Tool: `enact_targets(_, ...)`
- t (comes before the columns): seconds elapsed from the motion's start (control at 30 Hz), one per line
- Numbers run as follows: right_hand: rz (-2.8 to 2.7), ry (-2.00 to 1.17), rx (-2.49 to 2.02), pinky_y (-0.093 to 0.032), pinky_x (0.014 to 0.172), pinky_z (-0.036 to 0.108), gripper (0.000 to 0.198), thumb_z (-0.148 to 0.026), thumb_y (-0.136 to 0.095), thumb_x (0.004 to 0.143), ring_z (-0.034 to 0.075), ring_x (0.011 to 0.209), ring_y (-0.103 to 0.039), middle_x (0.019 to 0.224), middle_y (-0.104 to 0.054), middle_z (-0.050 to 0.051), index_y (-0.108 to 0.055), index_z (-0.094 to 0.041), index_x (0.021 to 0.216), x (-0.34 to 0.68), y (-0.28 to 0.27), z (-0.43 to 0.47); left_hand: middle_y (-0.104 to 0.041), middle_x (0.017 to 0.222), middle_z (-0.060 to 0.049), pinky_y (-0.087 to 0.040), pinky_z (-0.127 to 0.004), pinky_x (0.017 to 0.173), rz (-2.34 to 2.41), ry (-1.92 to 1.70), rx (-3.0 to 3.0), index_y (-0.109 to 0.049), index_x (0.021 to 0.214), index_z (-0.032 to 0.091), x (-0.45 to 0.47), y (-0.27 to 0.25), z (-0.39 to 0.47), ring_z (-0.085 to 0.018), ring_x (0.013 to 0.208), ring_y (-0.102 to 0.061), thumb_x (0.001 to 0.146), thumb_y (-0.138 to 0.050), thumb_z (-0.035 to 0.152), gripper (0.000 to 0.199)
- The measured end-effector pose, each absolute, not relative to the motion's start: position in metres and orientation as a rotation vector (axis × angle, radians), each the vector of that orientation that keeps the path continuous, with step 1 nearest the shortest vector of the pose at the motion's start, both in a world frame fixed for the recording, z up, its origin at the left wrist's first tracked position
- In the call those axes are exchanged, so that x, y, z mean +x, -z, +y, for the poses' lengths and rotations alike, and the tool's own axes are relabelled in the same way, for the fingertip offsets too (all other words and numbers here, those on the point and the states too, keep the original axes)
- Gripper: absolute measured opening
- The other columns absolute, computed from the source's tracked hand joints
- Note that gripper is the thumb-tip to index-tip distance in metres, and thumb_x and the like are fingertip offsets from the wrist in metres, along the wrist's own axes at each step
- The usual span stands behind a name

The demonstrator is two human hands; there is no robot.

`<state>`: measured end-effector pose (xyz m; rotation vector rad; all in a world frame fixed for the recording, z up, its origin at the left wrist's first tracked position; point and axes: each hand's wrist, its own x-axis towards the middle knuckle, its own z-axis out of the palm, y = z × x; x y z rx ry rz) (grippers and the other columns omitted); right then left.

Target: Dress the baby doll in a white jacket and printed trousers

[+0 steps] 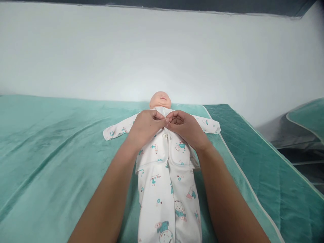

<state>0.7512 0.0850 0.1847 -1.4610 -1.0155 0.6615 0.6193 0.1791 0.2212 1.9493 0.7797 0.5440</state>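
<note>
The head camera looks down on a baby doll lying on its back, and everything else can be placed by it. On the doll's upper body is a white printed jacket, the thing being handled. Its two sleeves stretch out on either side of the doll, one past the person's left hand and the other past the right hand. Over the doll's lower half lie matching trousers, overlapped by the jacket's hem and running out of the frame at the bottom.

Both hands meet over the doll's upper chest, just below the neck. Each one has thumb and fingertips drawn together in a pinch on the jacket's front edge, the two pinches touching or nearly so.

As for progress, the clothing appears to be on and laid straight. Below the hands, at the doll's middle, a button shows and the front edges come together. What seems left is the spot near the collar, where the fingers are at work; they cover it, so whether it is fastened cannot be told.

Beneath the doll spreads a light green blanket, with a darker quilted pad beyond the doll's right-hand-side sleeve.
</note>
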Motion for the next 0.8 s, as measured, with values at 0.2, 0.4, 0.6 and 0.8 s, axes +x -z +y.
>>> enact_targets(0.2, -1.04, -0.667, -1.459, -0.044, 0.063, 0.025, 0.023, -0.025, -0.072, 0.073, 0.01, 0.072, -0.052, 0.088, -0.06, 0.001, -0.062, -0.021, 0.093, 0.751, -0.187, 0.084, -0.069, 0.076, -0.002, -0.036, -0.025, 0.054, 0.844, -0.584, 1.949, -0.068, 0.077, 0.019, 0.622, -0.221, 0.177, -0.013, 0.064, -0.056, 0.066, -0.06, 0.021, 0.014)
enact_targets(0.4, -1.041, -0.691, -1.431, -0.045, 0.067, 0.026, 0.022, -0.027, -0.072, 0.074, 0.011, 0.075, -0.053, 0.089, -0.059, 0.001, -0.062, -0.02, 0.092, 0.754, -0.185, 0.083, -0.069, 0.078, -0.002, -0.037, -0.025, 0.053, 0.783, -0.531, 1.887, -0.069, 0.081, 0.018, 0.618, -0.222, 0.18, -0.012, 0.061, -0.055, 0.067, -0.06, 0.022, 0.017)
enact_targets(0.6, -1.01, -0.69, -1.443, -0.044, 0.068, 0.025, 0.019, -0.026, -0.069, 0.076, 0.011, 0.076, -0.054, 0.084, -0.059, 0.0, -0.062, -0.02, 0.092, 0.752, -0.187, 0.083, -0.069, 0.076, -0.002, -0.039, -0.026, 0.057, 0.861, -0.621, 1.982, -0.067, 0.084, 0.018, 0.623, -0.222, 0.176, -0.013, 0.064, -0.058, 0.064, -0.056, 0.015, 0.023)
enact_targets(0.8, -0.986, -0.725, -1.429, -0.043, 0.063, 0.024, 0.02, -0.029, -0.068, 0.077, 0.01, 0.069, -0.053, 0.078, -0.058, -0.002, -0.063, -0.02, 0.093, 0.753, -0.189, 0.082, -0.061, 0.068, 0.002, -0.038, -0.023, 0.054, 0.683, -0.64, 1.684, -0.06, 0.084, 0.019, 0.621, -0.213, 0.181, -0.01, 0.058, -0.054, 0.067, -0.062, 0.019, 0.017)
